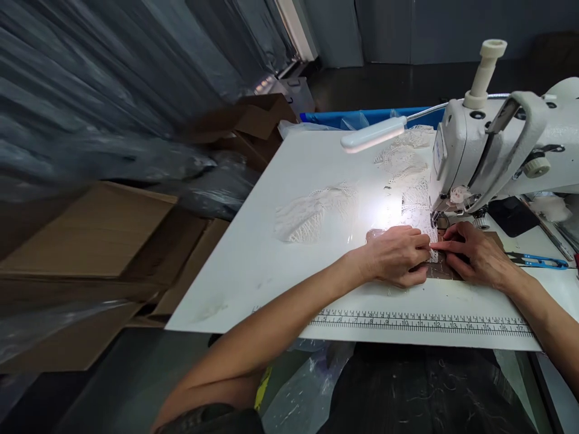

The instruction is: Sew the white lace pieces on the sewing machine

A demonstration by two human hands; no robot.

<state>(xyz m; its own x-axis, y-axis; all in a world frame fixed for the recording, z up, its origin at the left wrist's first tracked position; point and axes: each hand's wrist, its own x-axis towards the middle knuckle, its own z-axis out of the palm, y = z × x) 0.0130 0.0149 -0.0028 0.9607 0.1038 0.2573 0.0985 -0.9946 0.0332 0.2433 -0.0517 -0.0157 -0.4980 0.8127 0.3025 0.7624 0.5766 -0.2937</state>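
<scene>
A white lace strip runs under the needle area of a white sewing machine and trails away over the table. My left hand lies just left of the needle, its fingers curled and closed on the near end of the lace. Close by on the right, my right hand rests with its index finger stretched toward the lace edge and its thumb apart. Beneath both hands is a brownish plate on the machine bed. The fingertips of my left hand are partly hidden.
More lace pieces lie left on the white table. A lamp lights the sewing spot. Blue thread snips and a black flat object lie right. A printed ruler follows the front edge; cardboard boxes stand left.
</scene>
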